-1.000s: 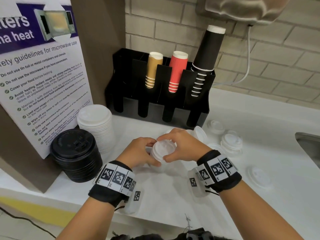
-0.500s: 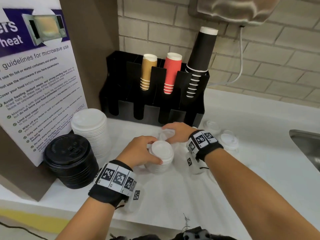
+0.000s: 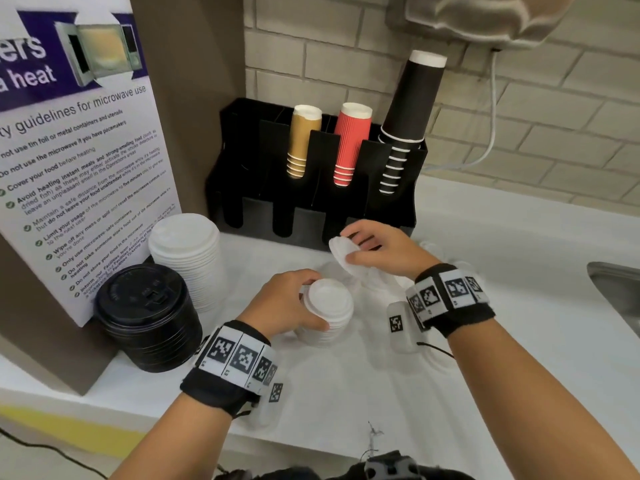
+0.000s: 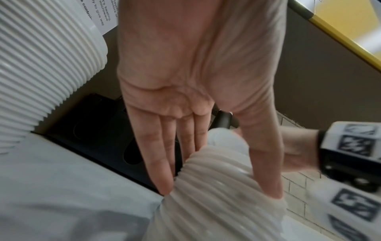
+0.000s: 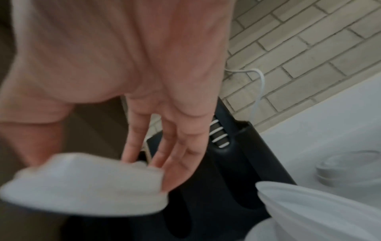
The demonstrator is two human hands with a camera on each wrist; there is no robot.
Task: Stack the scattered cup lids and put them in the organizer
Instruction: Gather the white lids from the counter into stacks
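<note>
We've got the left hand wrapped around the small lid stack, fingers and thumb curled on its ribbed sides; the stack stands upright on the counter, axis vertical. The right hand pinches a single white lid, tilted on edge, lifted up and behind-right of the stack, close but not touching. So the loose lid has to come down-left and flatten out to seat on top — our guess for the next move. The right hand is nearer the remaining loose lids on the counter to its right. The organizer sits just behind both hands, front slots facing us. Bigger white stack and black stack sit left, well apart from the action — not in play yet.
</note>
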